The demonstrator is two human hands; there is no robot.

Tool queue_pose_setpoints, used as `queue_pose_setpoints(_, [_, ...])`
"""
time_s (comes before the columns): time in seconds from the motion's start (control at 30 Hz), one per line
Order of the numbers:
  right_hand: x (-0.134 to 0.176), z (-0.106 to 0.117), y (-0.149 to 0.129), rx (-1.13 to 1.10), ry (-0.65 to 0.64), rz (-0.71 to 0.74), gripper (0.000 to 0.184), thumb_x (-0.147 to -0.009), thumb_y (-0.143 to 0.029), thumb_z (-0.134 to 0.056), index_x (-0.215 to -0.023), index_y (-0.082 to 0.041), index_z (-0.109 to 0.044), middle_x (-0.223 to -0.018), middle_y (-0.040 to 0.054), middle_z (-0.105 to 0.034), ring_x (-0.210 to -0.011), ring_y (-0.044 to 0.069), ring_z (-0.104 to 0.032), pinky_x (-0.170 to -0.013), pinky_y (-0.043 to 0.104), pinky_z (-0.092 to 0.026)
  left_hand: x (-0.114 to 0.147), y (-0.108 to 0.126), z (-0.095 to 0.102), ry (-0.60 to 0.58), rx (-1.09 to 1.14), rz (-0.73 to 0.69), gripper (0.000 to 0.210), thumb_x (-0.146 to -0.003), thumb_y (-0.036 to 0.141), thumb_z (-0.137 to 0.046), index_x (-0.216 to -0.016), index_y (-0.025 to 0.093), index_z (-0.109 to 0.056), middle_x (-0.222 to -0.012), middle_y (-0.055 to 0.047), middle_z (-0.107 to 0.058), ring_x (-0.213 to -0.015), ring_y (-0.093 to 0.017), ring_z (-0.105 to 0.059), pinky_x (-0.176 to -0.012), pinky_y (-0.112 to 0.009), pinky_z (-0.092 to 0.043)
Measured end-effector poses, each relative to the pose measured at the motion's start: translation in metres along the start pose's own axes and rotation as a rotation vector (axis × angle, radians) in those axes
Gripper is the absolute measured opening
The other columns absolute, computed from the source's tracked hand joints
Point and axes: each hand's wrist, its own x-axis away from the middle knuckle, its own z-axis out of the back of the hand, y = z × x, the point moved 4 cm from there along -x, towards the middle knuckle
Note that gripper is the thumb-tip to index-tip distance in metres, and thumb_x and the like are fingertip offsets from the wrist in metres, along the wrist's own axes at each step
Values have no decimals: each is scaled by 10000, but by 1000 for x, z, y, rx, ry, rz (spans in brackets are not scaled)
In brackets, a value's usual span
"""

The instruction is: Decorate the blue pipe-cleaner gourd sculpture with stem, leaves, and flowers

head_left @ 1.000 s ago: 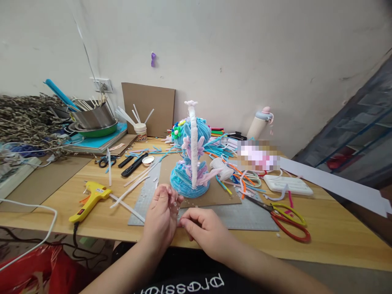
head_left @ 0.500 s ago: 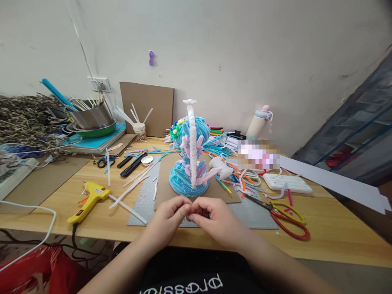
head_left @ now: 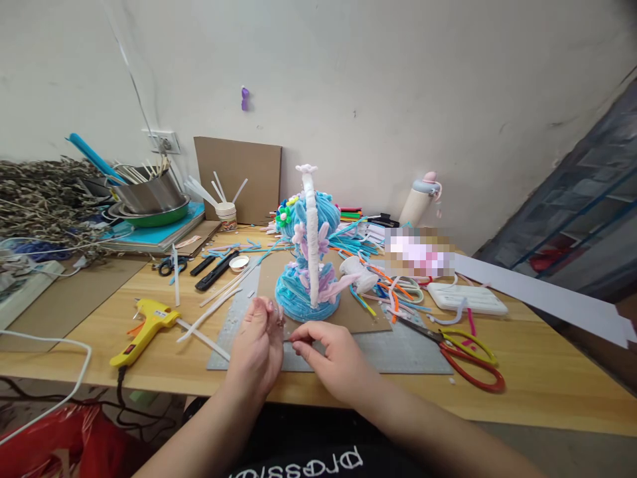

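Observation:
Both hands are raised over the front of the cutting mat. My left hand [head_left: 257,348] is turned on edge with its fingers curled in; whatever lies in it is too small to tell. My right hand [head_left: 333,352] is closed in a pinch beside it, and a thin dark sliver shows at its fingertips, too small to name. Just beyond the hands stands a fuzzy pipe-cleaner craft, with a round blue base [head_left: 288,299], a white upright stem [head_left: 312,245], pink petals and a blue ball [head_left: 326,207] behind. It stands on a piece of cardboard [head_left: 269,275].
A yellow hot glue gun [head_left: 146,328] with a glue stick lies at left, near a black cutter [head_left: 216,269]. Scissors with red and yellow handles [head_left: 472,368] lie at right. Loose pipe cleaners, a white spool [head_left: 361,275], a paper cup [head_left: 227,216] and a bottle [head_left: 418,202] stand farther back.
My hands, together before, have come apart. The left has rolled upward and moved slightly left; the right stays pinched near the same spot. The craft has not moved.

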Motion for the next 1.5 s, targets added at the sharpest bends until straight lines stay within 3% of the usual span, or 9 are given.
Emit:
queue_pose_setpoints(0.17, [-1, -9, 6, 91, 0, 54, 131, -866, -208, -556, -947, -199, -658, -904, 27, -704, -834, 166, -621, -777, 300, -445, -3, 3, 0, 121, 167, 123, 317, -966, 328, -390, -697, 172, -456, -556, 52, -357, -527, -71, -423, -632, -219, -512])
queue_pose_setpoints(0.27, [1, -8, 11, 156, 23, 38, 171, -837, -168, -581, -1002, -196, -618, -861, 18, -689, -843, 177, -605, -792, 319, -429, -4, 9, 2, 115, 146, 141, 295, -944, 322, -453, -695, 164, -443, -574, 59, -350, -438, -37, -327, -358, -100, -264])
queue_pose_setpoints(0.37, [1, -3, 7, 259, 55, 104, 188, -811, -105, -586, -971, -202, -601, -842, 6, -673, -877, 182, -587, -861, 351, -381, -5, 10, 5, 93, -48, 130, 312, -851, 371, -607, -692, 162, -439, -594, 71, -378, -401, -11, -243, -321, -106, -129])
queue_pose_setpoints(0.7, [-7, 7, -5, 455, 47, 333, 119, -893, -106, -518, -851, -210, -556, -831, -37, -657, -884, 151, -563, -943, 377, -230, 3, -16, 9, -181, -638, 360, 372, -740, 513, -631, -719, 190, -448, -480, 110, -327, -365, -21, -225, -375, -160, -141])
queue_pose_setpoints(0.9, [-11, 1, 0, 467, 42, 323, 89, -853, -117, -582, -825, -191, -539, -847, -19, -637, -880, 155, -568, -912, 362, -260, -7, -16, 14, -163, -767, 194, 244, -717, 360, -642, -663, 166, -503, -542, 67, -424, -469, -58, -345, -451, -181, -269])
queue_pose_setpoints(1.03, [-18, 4, -4, 369, 21, 320, 138, -863, -76, -510, -852, -206, -557, -916, -2, -637, -938, 158, -566, -920, 355, -306, -14, -14, 15, -141, -735, 20, 260, -759, 392, -630, -689, 156, -547, -613, 38, -469, -556, -81, -403, -515, -189, -327])
queue_pose_setpoints(1.17, [-19, 13, -5, 268, 174, 223, 46, -864, -178, -530, -845, -199, -566, -933, 47, -619, -924, 187, -565, -856, 341, -408, -15, -13, 15, -53, -559, 102, 331, -743, 482, -657, -763, 171, -546, -507, 84, -373, -448, -62, -283, -442, -181, -254])
queue_pose_setpoints(1.3, [-14, -2, 8, 174, 61, 36, 203, -879, -300, -539, -1032, -179, -596, -1018, 86, -643, -927, 203, -598, -833, 349, -487, -8, -15, 8, 19, -251, 197, 337, -686, 415, -735, -745, 164, -519, -507, 85, -383, -472, -57, -305, -479, -170, -302])
queue_pose_setpoints(1.5, [-3, -32, 22, -26, 29, -23, 542, -929, -251, -426, -1451, -173, -305, -1500, 117, -355, -1396, 191, -311, -1171, 402, -245, 2, -26, -4, 100, -88, 169, 380, -747, 363, -690, -589, 174, -401, -525, 66, -375, -507, -64, -328, -524, -182, -335])
